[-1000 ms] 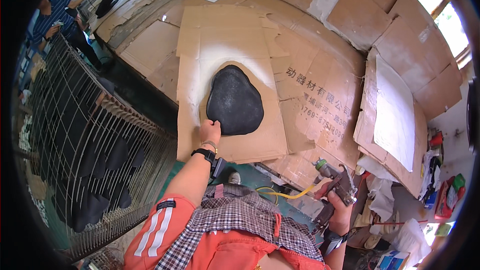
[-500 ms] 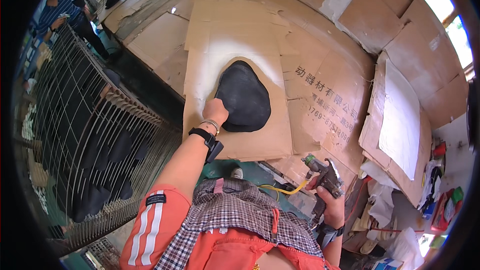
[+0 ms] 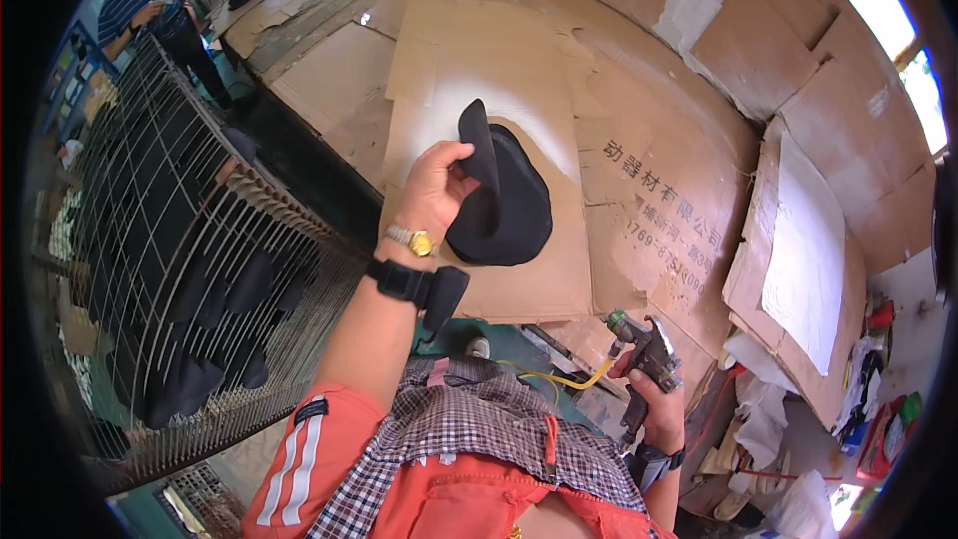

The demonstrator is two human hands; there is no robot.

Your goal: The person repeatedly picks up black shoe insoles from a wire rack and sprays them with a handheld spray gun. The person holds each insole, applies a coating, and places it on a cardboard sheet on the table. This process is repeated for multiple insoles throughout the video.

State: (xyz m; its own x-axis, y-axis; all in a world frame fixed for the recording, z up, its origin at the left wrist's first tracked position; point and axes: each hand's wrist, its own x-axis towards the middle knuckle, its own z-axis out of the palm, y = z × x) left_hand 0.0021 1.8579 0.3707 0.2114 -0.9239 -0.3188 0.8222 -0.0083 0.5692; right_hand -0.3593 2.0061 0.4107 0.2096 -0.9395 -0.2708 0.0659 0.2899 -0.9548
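Note:
A rounded black sheet (image 3: 478, 140) is bent upward at its left edge, pinched between the thumb and fingers of my left hand (image 3: 435, 185). Under it lies more of the same flat black material (image 3: 526, 205), on a brown cardboard sheet (image 3: 429, 70) with a whitish overspray patch. Whether these layers are wholly separate I cannot tell. Low on the right, near my waist, my right hand (image 3: 659, 411) is wrapped round the grip of a spray gun (image 3: 651, 354). A yellow hose (image 3: 574, 380) runs from the gun toward the left.
A wire rack (image 3: 235, 269) with several black pieces stands close on the left. Cardboard panels (image 3: 858, 130) rise along the far right side. A white-faced board (image 3: 798, 260) leans at right, above bags and clutter (image 3: 763, 419). A person in a striped shirt (image 3: 145, 0) stands far left.
My left hand has moved up and slightly right, peeling the black sheet's left edge upward from flat. The right hand holds the spray gun in nearly the same place.

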